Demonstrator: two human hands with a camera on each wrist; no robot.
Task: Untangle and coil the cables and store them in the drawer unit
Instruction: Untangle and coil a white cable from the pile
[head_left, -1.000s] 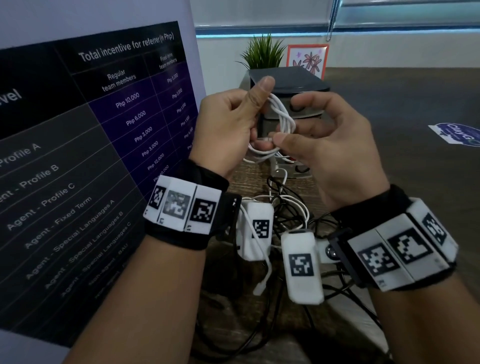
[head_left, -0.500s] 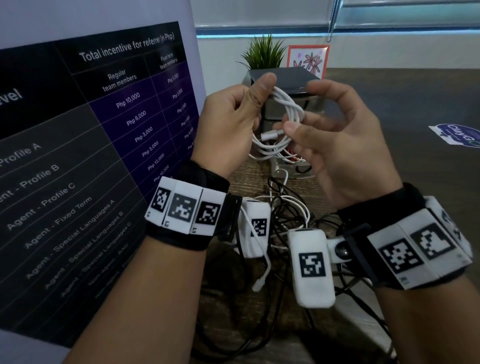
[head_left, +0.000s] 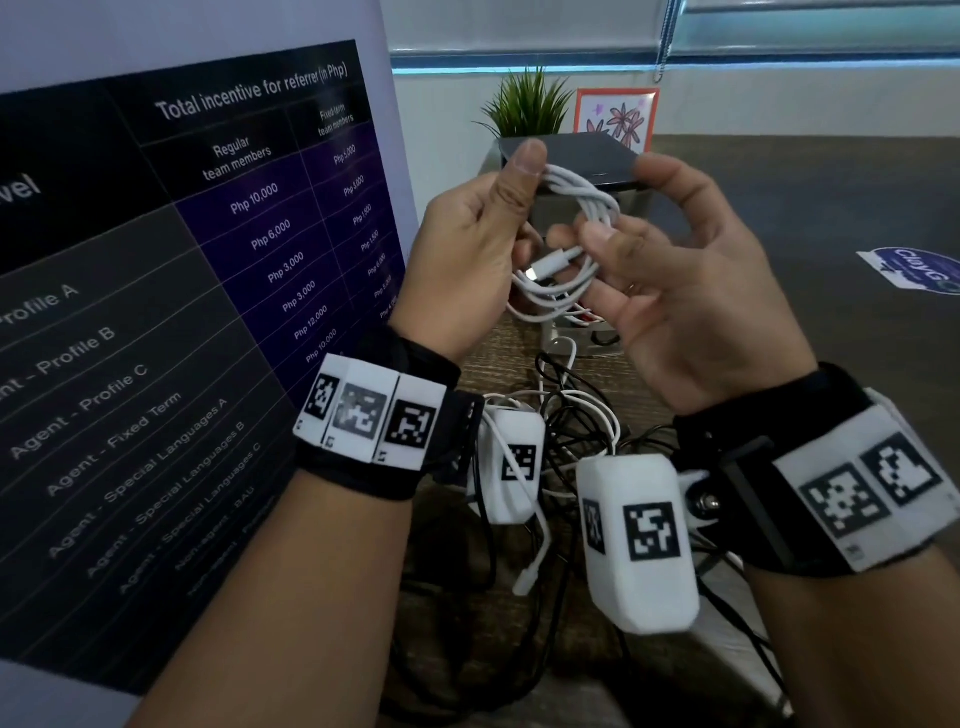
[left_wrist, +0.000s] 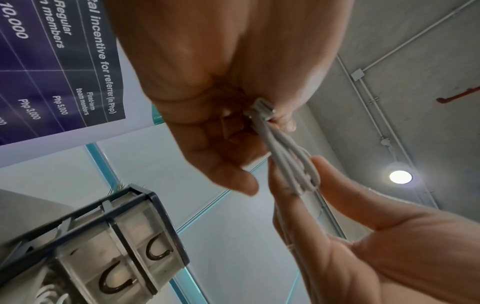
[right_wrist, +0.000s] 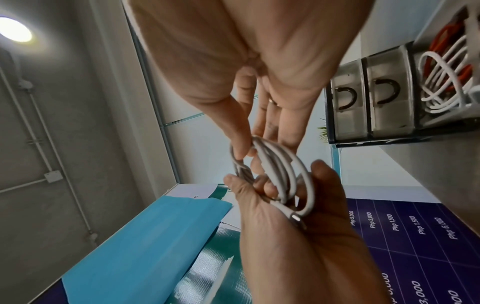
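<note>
White cable coil (head_left: 574, 244) held in the air in front of the drawer unit (head_left: 571, 161), above the table (head_left: 514, 353). Top of the coil pinched under the thumb of the left hand (head_left: 467, 254), remaining left fingers curled behind the loops. Metal-tipped connector (head_left: 543, 268) pointed toward the left palm, lying across the coil just below the thumb of the right hand (head_left: 691, 291). Right thumb (head_left: 602, 241) pressed against the right side of the loops; right index finger arched over the top of the coil, other right fingers spread loosely behind it. Whether those spread fingers touched the cable could not be told.

Below the coil, nearer than the drawer unit: tangle of black and white cables (head_left: 576, 410) lying on the table. In the right wrist view, two closed drawers with dark U-shaped handles (right_wrist: 363, 98), and beside them an open drawer (right_wrist: 446, 82) holding white and orange cable. Behind the drawer unit: green plant (head_left: 527, 104) and framed flower picture (head_left: 618, 117). Left of the drawer unit: printed banner (head_left: 197, 249).
</note>
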